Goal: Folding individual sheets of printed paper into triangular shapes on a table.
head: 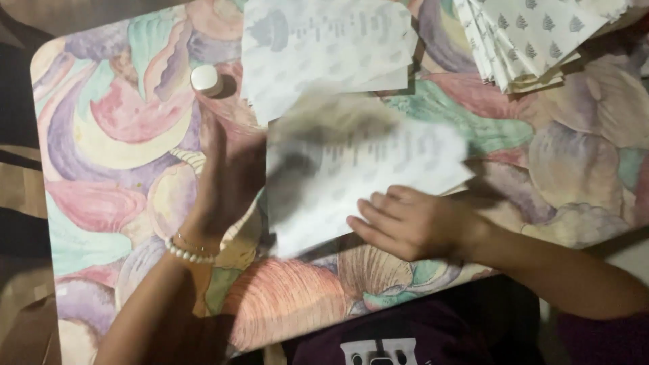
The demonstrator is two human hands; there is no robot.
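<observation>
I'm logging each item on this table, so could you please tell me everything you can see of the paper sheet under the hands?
The paper sheet is white and thin, with grey print too blurred to make out. It lies tilted on the colourful patterned tablecloth; its upper left part is smeared by motion. The right hand rests on its lower edge, and the left hand is at its left edge. Another printed sheet lies just beyond it.

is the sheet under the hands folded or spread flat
Cannot tell for sure: the sheet is motion-blurred. Its top-left part looks lifted by the left hand, while the right hand presses its lower edge.
</observation>
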